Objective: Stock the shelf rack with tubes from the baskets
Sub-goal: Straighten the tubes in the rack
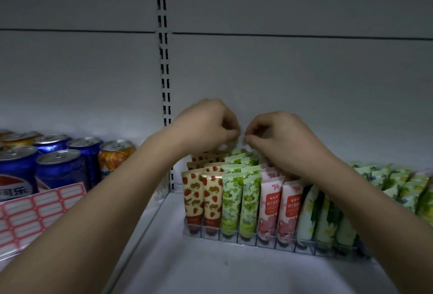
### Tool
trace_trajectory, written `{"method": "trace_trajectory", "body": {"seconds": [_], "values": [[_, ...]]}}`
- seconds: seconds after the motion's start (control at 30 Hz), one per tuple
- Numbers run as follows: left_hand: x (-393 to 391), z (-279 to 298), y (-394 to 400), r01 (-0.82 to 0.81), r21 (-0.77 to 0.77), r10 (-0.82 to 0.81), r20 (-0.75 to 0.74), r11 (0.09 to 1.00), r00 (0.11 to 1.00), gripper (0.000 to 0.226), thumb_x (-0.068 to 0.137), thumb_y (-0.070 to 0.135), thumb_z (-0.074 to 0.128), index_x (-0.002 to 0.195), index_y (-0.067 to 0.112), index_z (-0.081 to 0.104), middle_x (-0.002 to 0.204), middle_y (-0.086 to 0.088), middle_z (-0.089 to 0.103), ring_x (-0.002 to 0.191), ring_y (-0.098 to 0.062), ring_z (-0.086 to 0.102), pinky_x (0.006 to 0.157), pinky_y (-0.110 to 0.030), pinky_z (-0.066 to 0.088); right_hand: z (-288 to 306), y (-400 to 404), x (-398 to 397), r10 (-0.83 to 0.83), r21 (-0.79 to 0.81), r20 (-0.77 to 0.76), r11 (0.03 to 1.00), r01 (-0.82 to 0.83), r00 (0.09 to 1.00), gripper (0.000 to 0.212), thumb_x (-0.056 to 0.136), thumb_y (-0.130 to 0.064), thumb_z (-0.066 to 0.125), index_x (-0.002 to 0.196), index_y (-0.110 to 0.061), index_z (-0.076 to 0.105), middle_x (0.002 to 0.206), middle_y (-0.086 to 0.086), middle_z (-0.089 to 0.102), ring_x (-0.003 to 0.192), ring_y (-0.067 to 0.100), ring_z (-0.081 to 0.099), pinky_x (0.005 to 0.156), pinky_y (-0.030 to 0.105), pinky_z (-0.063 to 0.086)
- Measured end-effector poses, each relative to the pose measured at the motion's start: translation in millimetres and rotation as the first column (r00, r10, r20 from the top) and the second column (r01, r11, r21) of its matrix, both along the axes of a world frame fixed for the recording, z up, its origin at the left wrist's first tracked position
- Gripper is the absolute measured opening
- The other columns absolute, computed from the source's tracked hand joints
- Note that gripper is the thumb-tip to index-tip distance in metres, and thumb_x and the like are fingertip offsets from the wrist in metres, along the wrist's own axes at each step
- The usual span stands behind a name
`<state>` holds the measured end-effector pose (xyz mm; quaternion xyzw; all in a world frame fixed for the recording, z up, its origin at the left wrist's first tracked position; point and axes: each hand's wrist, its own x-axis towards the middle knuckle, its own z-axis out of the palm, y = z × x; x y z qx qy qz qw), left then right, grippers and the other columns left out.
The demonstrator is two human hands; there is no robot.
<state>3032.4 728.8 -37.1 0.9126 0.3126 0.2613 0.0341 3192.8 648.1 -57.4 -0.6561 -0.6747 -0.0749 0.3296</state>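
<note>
A clear plastic rack (243, 238) stands on the white shelf, filled with upright tubes in rows: strawberry-print tubes (193, 197), green grape-print tubes (230, 200), pink tubes (269, 202) and pale yellow-green floral tubes (311, 211). Both hands reach over the rack to its back end. My left hand (206, 125) and my right hand (281, 139) have curled fingers that meet above the rearmost green tube (236, 153). Both seem to pinch its top edge. The fingers hide most of that edge.
Blue and orange soda cans (58, 167) sit at the left in a box with red label stickers (35, 207). More green floral tubes (398, 186) crowd the right side. A slotted upright (164, 59) runs up the back panel. Bare shelf (210, 270) lies before the rack.
</note>
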Motion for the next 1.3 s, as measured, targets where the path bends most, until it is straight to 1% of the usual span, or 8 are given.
{"method": "trace_trajectory", "body": {"seconds": [0.1, 0.27, 0.4, 0.57, 0.73, 1.0, 1.17, 1.3], "values": [[-38.3, 0.8, -16.1, 0.068, -0.085, -0.046, 0.235, 0.994, 0.971, 0.008, 0.089, 0.034, 0.064, 0.089, 0.034, 0.072, 0.079, 0.021, 0.069, 0.076, 0.010, 0.061, 0.063, -0.006, 0.045, 11.9, -10.9, -16.5, 0.145, 0.036, -0.093, 0.989, -0.142, 0.985, 0.007, 0.088, -0.038, 0.065, 0.087, -0.033, 0.070, 0.084, -0.019, 0.067, 0.073, -0.008, 0.059, 0.064, 0.017, 0.045], [-83.4, -35.2, -33.2, 0.123, -0.143, -0.027, 0.539, 0.982, 0.842, 0.011, 0.089, 0.035, 0.062, 0.093, 0.034, 0.072, 0.085, 0.017, 0.070, 0.080, 0.002, 0.063, 0.068, -0.015, 0.051, 28.4, -11.3, -48.0, 0.301, -0.132, -0.048, 0.943, -0.305, 0.952, 0.008, 0.086, -0.038, 0.068, 0.083, -0.032, 0.071, 0.076, -0.016, 0.070, 0.065, -0.009, 0.062, 0.052, 0.009, 0.043], [-87.9, -53.0, -30.6, 0.114, -0.179, -0.039, 0.380, 0.977, 0.924, 0.015, 0.085, 0.044, 0.061, 0.088, 0.036, 0.073, 0.085, 0.021, 0.071, 0.077, 0.000, 0.063, 0.064, -0.023, 0.049, 33.1, -9.7, -47.8, 0.351, -0.248, 0.019, 0.909, -0.336, 0.936, 0.007, 0.087, -0.035, 0.068, 0.082, -0.032, 0.072, 0.076, -0.024, 0.068, 0.058, -0.015, 0.059, 0.045, 0.001, 0.038], [-87.0, -56.7, -25.0, 0.094, -0.160, -0.043, 0.297, 0.983, 0.954, 0.017, 0.082, 0.051, 0.058, 0.087, 0.042, 0.071, 0.084, 0.025, 0.068, 0.079, 0.001, 0.062, 0.061, -0.008, 0.045, 30.8, -7.0, -33.5, 0.367, -0.307, 0.039, 0.890, -0.338, 0.930, 0.006, 0.085, -0.036, 0.069, 0.082, -0.032, 0.074, 0.078, -0.029, 0.067, 0.061, -0.014, 0.059, 0.049, 0.001, 0.038], [-87.4, -57.2, -24.9, 0.095, -0.172, -0.042, 0.291, 0.980, 0.956, 0.017, 0.083, 0.052, 0.060, 0.087, 0.041, 0.072, 0.083, 0.024, 0.069, 0.079, 0.000, 0.062, 0.058, -0.009, 0.044, 25.6, -5.1, -39.9, 0.396, -0.345, 0.058, 0.869, -0.354, 0.916, 0.007, 0.083, -0.039, 0.070, 0.081, -0.034, 0.074, 0.078, -0.028, 0.067, 0.059, -0.014, 0.058, 0.047, 0.002, 0.038], [-95.8, -52.4, -28.4, 0.140, -0.329, -0.029, 0.320, 0.934, 0.947, 0.017, 0.073, 0.048, 0.070, 0.081, 0.034, 0.076, 0.081, 0.012, 0.074, 0.078, -0.017, 0.068, 0.075, -0.043, 0.058, 18.6, -8.5, -48.8, 0.403, -0.397, 0.083, 0.852, -0.341, 0.911, 0.006, 0.084, -0.038, 0.070, 0.083, -0.033, 0.074, 0.080, -0.022, 0.070, 0.073, -0.005, 0.064, 0.059, 0.017, 0.054], [-97.1, -53.7, -27.3, 0.161, -0.344, -0.036, 0.342, 0.925, 0.939, 0.006, 0.075, 0.035, 0.075, 0.079, 0.031, 0.077, 0.080, 0.009, 0.074, 0.072, -0.014, 0.065, 0.063, -0.022, 0.052, 14.1, -6.8, -53.2, 0.421, -0.404, 0.102, 0.846, -0.349, 0.901, 0.003, 0.083, -0.034, 0.072, 0.081, -0.032, 0.074, 0.079, -0.021, 0.070, 0.074, -0.006, 0.063, 0.059, 0.014, 0.050], [-96.5, -54.4, -25.6, 0.164, -0.329, -0.047, 0.336, 0.930, 0.941, 0.006, 0.076, 0.034, 0.076, 0.079, 0.029, 0.078, 0.078, 0.010, 0.074, 0.067, -0.008, 0.063, 0.061, -0.020, 0.051, 18.0, -1.0, -58.7, 0.433, -0.421, 0.123, 0.838, -0.348, 0.893, 0.004, 0.082, -0.032, 0.074, 0.079, -0.034, 0.074, 0.076, -0.025, 0.068, 0.073, -0.010, 0.061, 0.052, 0.005, 0.044]]}}
